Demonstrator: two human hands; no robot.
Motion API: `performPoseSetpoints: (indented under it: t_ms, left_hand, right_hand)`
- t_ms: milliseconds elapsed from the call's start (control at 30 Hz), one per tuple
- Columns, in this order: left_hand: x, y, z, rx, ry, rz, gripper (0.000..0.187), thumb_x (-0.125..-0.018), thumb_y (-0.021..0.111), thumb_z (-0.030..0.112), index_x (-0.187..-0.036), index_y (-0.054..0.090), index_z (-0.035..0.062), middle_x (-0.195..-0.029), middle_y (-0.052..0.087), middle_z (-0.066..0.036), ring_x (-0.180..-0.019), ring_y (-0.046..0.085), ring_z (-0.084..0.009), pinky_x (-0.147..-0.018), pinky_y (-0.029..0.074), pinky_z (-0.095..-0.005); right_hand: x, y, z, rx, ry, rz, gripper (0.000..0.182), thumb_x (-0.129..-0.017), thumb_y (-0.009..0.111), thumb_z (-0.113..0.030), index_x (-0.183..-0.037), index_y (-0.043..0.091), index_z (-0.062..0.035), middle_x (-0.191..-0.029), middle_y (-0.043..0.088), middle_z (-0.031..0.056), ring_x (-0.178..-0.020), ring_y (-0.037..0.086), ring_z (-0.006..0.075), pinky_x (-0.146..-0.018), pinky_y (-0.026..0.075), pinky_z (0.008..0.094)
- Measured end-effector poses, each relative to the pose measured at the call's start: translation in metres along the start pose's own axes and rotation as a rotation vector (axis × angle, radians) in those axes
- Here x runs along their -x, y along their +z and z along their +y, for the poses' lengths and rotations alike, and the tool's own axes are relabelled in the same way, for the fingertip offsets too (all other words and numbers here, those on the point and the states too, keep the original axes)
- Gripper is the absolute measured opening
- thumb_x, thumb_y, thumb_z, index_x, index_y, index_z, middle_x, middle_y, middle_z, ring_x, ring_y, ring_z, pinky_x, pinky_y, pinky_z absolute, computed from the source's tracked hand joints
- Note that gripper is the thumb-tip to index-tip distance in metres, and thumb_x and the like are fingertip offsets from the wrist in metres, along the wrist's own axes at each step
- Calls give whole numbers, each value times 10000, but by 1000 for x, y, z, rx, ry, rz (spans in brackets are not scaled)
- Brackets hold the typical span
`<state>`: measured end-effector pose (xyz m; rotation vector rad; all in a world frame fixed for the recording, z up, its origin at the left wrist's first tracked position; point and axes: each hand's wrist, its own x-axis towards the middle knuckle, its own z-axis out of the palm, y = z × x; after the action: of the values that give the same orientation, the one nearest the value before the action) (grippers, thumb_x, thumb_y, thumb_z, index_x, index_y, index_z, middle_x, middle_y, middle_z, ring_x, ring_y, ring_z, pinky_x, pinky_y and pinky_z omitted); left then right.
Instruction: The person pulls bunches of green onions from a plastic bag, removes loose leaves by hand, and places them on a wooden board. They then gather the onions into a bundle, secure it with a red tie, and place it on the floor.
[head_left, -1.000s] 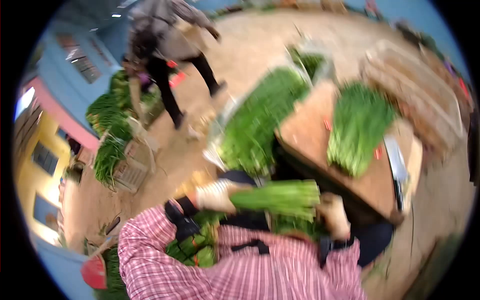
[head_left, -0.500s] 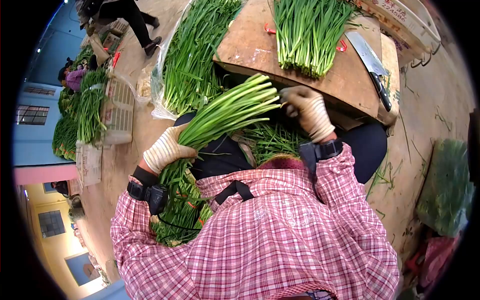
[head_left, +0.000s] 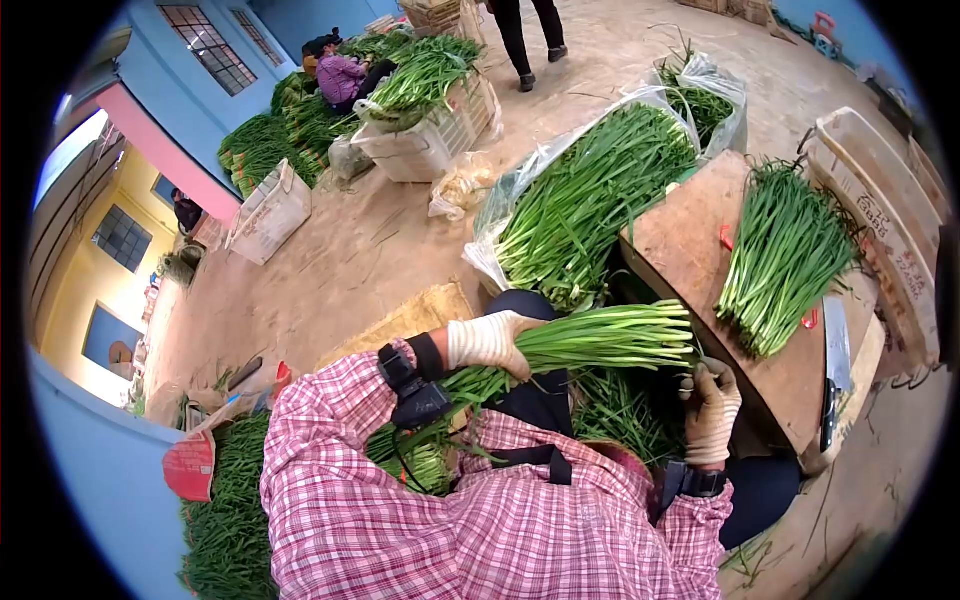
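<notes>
My left hand, in a white ribbed glove, is wrapped around a bunch of garlic chives. The pale stem ends point right and the leaves trail down over my left forearm's side. My right hand, in a soiled glove, is beside the stem ends with its fingers pinched together. A thin strand seems to show at its fingertips, too small to make out. Loose leaves lie below, between my legs. A second bunch of chives lies on the wooden board at right.
A knife lies at the board's right edge, with red ties near the bunch. A plastic-lined heap of chives stands ahead. Plastic crates are at right and farther back. Another person sits far left; someone stands behind.
My view has turned left, so the board and heap appear farther right. My right hand has come lower beside the stem ends. My left hand still holds the chives, now more level.
</notes>
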<state>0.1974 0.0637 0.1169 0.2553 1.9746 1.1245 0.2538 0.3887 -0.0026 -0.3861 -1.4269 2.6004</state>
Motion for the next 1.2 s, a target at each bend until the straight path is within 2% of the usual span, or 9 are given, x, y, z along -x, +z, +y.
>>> performPoseSetpoints:
  t_ms: [133,200,233,267,400,500,933,1133,1200]
  left_hand:
    - [11,-10,-11,46,74,131,608,-713,745,51,-1277,531,-21,-1003,656,-78,-818,621,-126,-720,535,-271]
    - [12,-14,-3,-4,70,163,475,-702,739,30,-1153,602,-23,-1022,668,-91,-838,623,-134,-745,532,-292]
    - [8,-10,-1,140,-30,173,493,-686,729,16,-1159,595,-27,-1028,672,-87,-865,620,-133,-767,528,-295]
    - [5,-6,1,107,-8,198,564,-682,715,0,-1225,563,-29,-1037,672,-75,-889,613,-125,-785,523,-281]
    - [-7,9,0,-48,103,203,685,-687,692,-35,-1339,480,-16,-1071,667,-69,-901,617,-116,-777,523,-263]
    - [-11,21,4,50,111,209,741,-696,677,-54,-1393,429,-1,-1068,671,-73,-896,625,-116,-740,530,-253]
    - [-6,27,24,327,-133,30,506,-737,666,-35,-1229,555,-15,-1027,678,-107,-771,636,-140,-663,547,-267]
    - [-10,29,18,199,-168,1,515,-714,657,-36,-1221,568,-20,-1038,680,-114,-759,630,-142,-663,529,-262]
    - [-8,29,15,187,-212,-19,517,-713,658,-42,-1222,569,-18,-1041,681,-110,-763,630,-143,-666,528,-266]
  right_hand:
    - [-9,-27,-11,43,55,192,108,-865,635,-41,-965,598,-20,-738,593,42,-605,564,101,-546,471,231]
    - [-18,-68,-3,990,-39,-15,150,-798,668,-86,-911,637,7,-727,612,102,-642,600,192,-604,489,331]
    - [-11,-68,2,1439,-324,-59,241,-788,683,-174,-950,661,3,-808,645,152,-780,634,270,-721,495,366]
    - [-4,-52,-4,1420,-258,4,297,-819,678,-254,-993,673,-12,-919,659,197,-909,627,318,-796,481,370]
    - [-5,24,-24,424,-82,-104,384,-866,678,-328,-1006,657,29,-914,685,81,-847,615,180,-790,464,311]
    - [-22,27,-10,128,184,-156,346,-824,719,-220,-1006,658,67,-937,675,46,-867,594,117,-829,455,261]
    - [-17,21,-11,357,125,-341,266,-823,691,-170,-967,695,53,-838,694,59,-772,613,104,-735,502,259]
    - [-25,17,2,834,18,-526,259,-820,704,-199,-883,695,51,-725,679,79,-669,586,87,-634,495,287]
    - [-24,14,9,924,6,-442,262,-788,711,-213,-860,690,38,-721,667,150,-649,626,168,-629,497,331]
